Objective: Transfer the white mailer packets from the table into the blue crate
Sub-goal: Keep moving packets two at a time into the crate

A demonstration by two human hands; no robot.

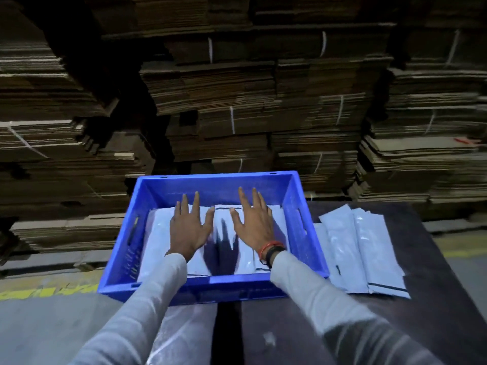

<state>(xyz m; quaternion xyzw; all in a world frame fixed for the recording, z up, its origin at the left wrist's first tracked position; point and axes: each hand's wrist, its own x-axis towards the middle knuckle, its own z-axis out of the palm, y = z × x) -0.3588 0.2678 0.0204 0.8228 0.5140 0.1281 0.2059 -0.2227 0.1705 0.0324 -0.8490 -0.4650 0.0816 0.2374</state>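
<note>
Fingers (195, 206) spread straight; mailer packets (162, 233) lie beneath them, inside crate (218, 177).

We're not reading any legible text, number or brand here. We're seeing dark strokes on the yellow floor marking (44, 288) at the left, but they're blurring too much to tell whether they're lettering. We're seeing a small red mark (464, 140) on a flattened cardboard stack (421, 159) at the right edge, too small to read. The white mailer packets (369, 246) beside the blue crate (299, 206) are showing only a black strip (387, 285) near one end, and we're making out no words on them.
</note>
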